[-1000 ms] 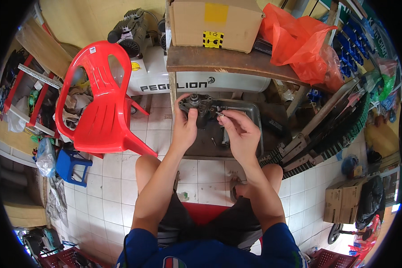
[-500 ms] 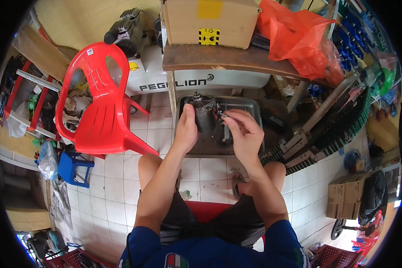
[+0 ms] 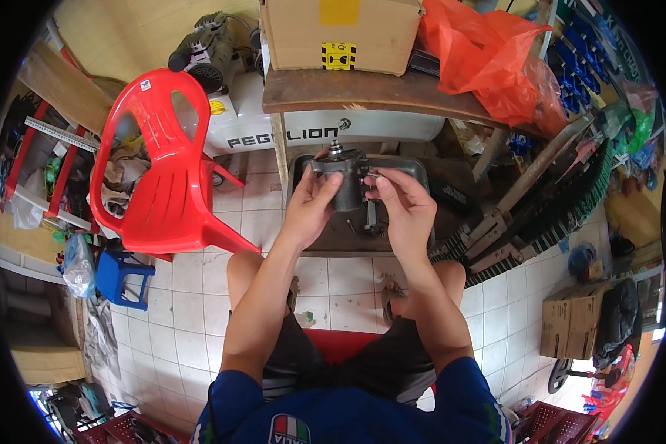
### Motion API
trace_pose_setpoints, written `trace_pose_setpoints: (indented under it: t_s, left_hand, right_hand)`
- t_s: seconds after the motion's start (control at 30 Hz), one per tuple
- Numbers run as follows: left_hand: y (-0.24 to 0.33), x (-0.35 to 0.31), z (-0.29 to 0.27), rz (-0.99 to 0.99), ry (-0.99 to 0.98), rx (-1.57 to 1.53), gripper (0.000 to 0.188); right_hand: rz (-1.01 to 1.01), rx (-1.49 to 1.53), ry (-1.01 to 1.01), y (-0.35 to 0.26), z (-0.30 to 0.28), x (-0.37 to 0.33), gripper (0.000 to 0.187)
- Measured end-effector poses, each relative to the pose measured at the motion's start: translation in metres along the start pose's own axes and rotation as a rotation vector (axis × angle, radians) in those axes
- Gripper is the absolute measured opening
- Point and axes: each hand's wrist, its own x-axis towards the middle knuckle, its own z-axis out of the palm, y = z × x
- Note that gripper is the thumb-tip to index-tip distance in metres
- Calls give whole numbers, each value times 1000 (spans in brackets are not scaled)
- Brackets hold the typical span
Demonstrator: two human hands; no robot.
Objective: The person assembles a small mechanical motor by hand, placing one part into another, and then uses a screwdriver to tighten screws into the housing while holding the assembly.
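My left hand (image 3: 312,205) grips a dark grey metal cylinder (image 3: 348,194) that looks like a motor body. A shiny spindle stands up from its flanged top end. The cylinder is held upright, with my thumb on its near face and the other fingers mostly hidden behind it. My right hand (image 3: 403,203) is closed beside the cylinder's right side, pinching a small bright metal pin or bolt (image 3: 374,175) between thumb and fingers. The pin's inner end is close to the fittings there; whether it touches cannot be told. Below both hands lies a dark metal tray (image 3: 424,174).
Small dark parts (image 3: 371,216) lie in the tray. A wooden bench (image 3: 333,92) with a cardboard box (image 3: 340,33) and an orange plastic bag (image 3: 488,63) overhangs it. A red plastic chair (image 3: 166,203) stands left, a dark slanted frame (image 3: 529,200) right, and a white tank (image 3: 392,126) behind.
The cylinder has been tilted or turned in my left hand, so its spindle shows more and sits higher. My right hand has moved slightly up with the small metal piece.
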Motion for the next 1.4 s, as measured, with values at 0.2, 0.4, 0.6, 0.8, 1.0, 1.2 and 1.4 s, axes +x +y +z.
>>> trace_pose_setpoints:
  t_s: [0.2,0.4,0.6,0.8,1.0,1.2,1.4]
  left_hand:
    - [-6,3,2,83,105,96,61]
    - [-8,5,1,140,173,512,59]
    - [-10,6,0,262,154,633,70]
    - [-9,4,0,198,116,652,68]
    - [-10,6,-4,73,161,524,61]
    - [-13,6,-3,156,171,558,56]
    - [-12,6,-3,217,261,752,54]
  right_hand:
    - [-31,-34,22,5,-3,1,19]
    - [-74,-43,-74,21,-5,0,17]
    - [-2,-168,-69,30,-3,0,17]
    - [27,-42,-14,36,-13,9,20]
    - [24,2,-48,33,-11,9,20]
    - [25,-32,11,42,-9,5,22]
    - [138,48,86,42,-5,1,25]
